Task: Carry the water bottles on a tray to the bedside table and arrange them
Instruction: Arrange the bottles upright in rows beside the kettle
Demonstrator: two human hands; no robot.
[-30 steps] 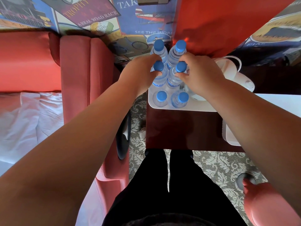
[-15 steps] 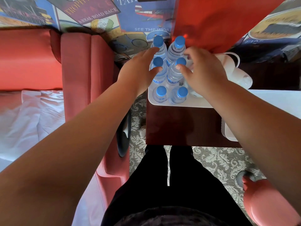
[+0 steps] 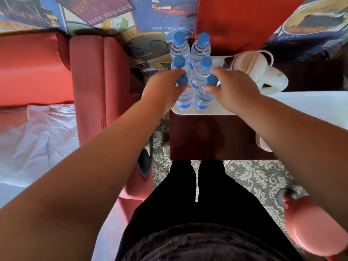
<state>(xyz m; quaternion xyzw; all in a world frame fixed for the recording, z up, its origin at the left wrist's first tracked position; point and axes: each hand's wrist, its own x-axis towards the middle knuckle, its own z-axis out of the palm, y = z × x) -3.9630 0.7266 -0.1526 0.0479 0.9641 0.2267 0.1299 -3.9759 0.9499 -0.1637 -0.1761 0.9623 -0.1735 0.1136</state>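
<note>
Six clear blue-capped bottles [image 3: 190, 72] upright on white tray [image 3: 222, 110], both hands [image 3: 165, 87] gripping front pair.

Six bottles [image 3: 191, 72] stand upright in two columns of three on a tray [image 3: 224, 110] at the far left of the tabletop [image 3: 209, 138]. A kettle [image 3: 258, 70] sits just right of them on the same tray. The left hand [image 3: 165, 87] touches the nearest left bottle, the right hand [image 3: 233, 89] the nearest right one. A bed [image 3: 37, 132] lies left of the tabletop — its headboard [image 3: 98, 80] between them.
</note>
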